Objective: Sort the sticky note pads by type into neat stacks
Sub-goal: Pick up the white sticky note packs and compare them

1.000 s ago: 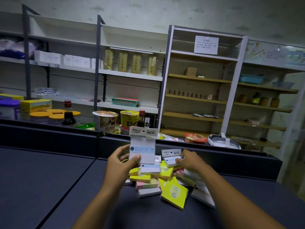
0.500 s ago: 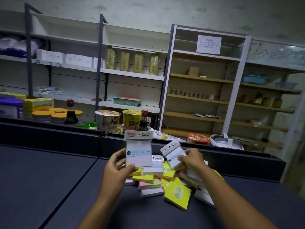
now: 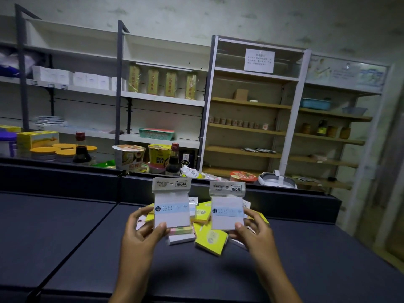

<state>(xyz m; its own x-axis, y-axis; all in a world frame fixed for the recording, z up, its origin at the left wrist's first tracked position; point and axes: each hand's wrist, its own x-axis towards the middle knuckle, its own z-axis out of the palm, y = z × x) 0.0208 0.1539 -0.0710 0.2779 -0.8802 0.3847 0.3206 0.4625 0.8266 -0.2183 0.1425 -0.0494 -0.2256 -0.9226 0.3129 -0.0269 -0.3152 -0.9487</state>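
My left hand (image 3: 140,234) holds a white packaged sticky note pad (image 3: 171,204) upright, thumb on its lower front edge. My right hand (image 3: 254,231) holds a second pad of the same white type (image 3: 227,205) upright beside it, at about the same height. Both have a grey header card and a pale blue band. Behind and below them a loose pile of pads lies on the dark table (image 3: 65,232): yellow pads (image 3: 211,238), a pink and green pad (image 3: 181,230) and a white pad (image 3: 181,239). The hands and held pads hide part of the pile.
A raised dark ledge (image 3: 87,178) runs along the table's far edge. Behind it stand soy sauce bottles (image 3: 82,149), instant noodle cups (image 3: 129,157) and yellow-lidded tubs (image 3: 44,152). Shelving with boxes and jars fills the back wall.
My right hand has lifted a white packaged pad out of the pile and turned it upright next to the one in my left hand, which stayed raised.
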